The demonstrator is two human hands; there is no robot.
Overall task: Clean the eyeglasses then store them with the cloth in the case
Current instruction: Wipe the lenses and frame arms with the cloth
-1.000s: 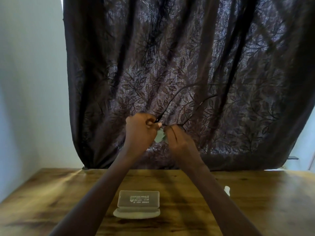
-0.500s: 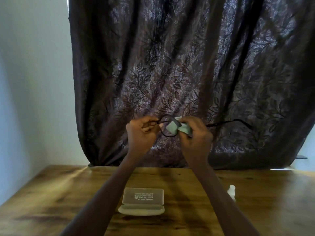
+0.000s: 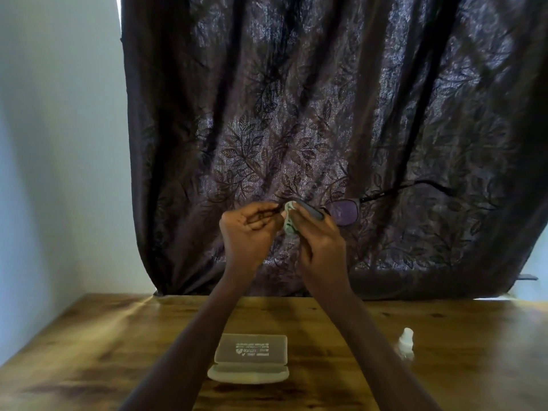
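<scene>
I hold dark-framed eyeglasses (image 3: 344,213) up in front of the curtain. One lens shows to the right of my hands and its temple arm stretches out to the right. My left hand (image 3: 247,229) grips the frame's left end with curled fingers. My right hand (image 3: 318,232) pinches a pale green cloth (image 3: 289,218) around the left lens, which the cloth hides. On the table below, the pale eyeglass case (image 3: 251,357) lies open with its lid standing up.
A small white dropper bottle (image 3: 405,342) stands on the wooden table (image 3: 89,351) to the right of the case. A dark leaf-patterned curtain (image 3: 326,114) hangs behind the table, with a pale wall at left.
The glasses have swung round: their temple arms pointed up at first, and now one lens and arm stretch out to the right. My right hand shifted the cloth along the frame.
</scene>
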